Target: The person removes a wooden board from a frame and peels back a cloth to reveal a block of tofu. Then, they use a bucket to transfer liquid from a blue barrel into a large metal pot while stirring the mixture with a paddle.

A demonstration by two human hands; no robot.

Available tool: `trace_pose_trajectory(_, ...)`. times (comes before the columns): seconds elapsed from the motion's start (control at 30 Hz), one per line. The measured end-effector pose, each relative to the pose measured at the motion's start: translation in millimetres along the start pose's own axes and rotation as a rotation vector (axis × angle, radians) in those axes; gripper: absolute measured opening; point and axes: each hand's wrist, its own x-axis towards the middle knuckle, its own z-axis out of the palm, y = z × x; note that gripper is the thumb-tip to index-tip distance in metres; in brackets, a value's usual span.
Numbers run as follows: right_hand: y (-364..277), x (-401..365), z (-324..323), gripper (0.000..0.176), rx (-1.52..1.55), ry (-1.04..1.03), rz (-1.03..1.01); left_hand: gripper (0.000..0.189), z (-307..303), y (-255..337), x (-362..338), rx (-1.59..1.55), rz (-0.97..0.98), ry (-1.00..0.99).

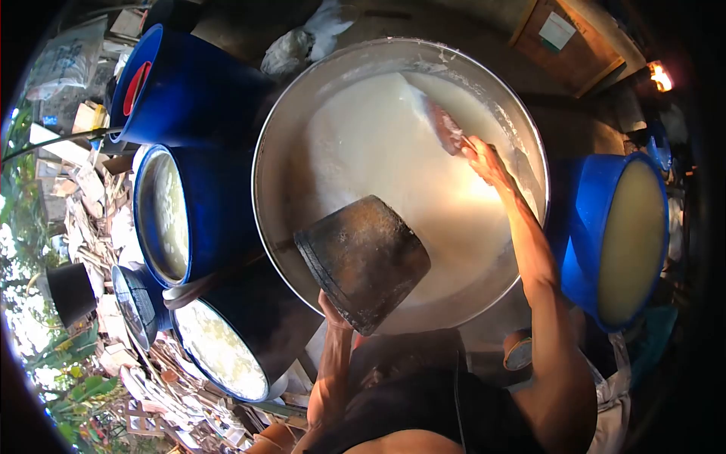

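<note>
A wide metal vat full of pale, milky liquid fills the middle of the view. My left hand is closed on the rim of a dark, worn bucket, which is tipped over the near side of the vat. The bucket's inside is turned away from view. Over the far right part of the liquid, my right hand grips a brownish paddle. Its broad far end is whitish and meets the liquid.
Blue drums stand left of the vat: one at the back, another with pale liquid, and a third, foamy one. To the right is a blue barrel of yellowish liquid. Scrap wood lies far left; a flame burns far right.
</note>
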Motion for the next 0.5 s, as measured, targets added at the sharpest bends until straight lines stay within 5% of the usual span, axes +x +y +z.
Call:
trace_pose_trajectory(0.27, 61, -24, 96, 0.025, -0.229, -0.297, -0.313, 0.051, -7, 2, 3, -0.023, -0.035, -0.009)
trace_pose_trajectory(0.3, 97, -29, 119, 0.027, -0.197, -0.293, -0.376, 0.052, 10, -4, 1, 0.278, 0.075, 0.182)
trace_pose_trajectory(0.37, 54, -84, 103, 0.035, -0.43, -0.332, -0.311, 0.053, 27, -10, 1, 0.652, 0.203, 0.448)
trace_pose_trajectory(0.5, 56, -163, 97, 0.03, -0.425, -0.462, -0.206, 0.052, 27, -11, -2, 0.573, 0.194, 0.406)
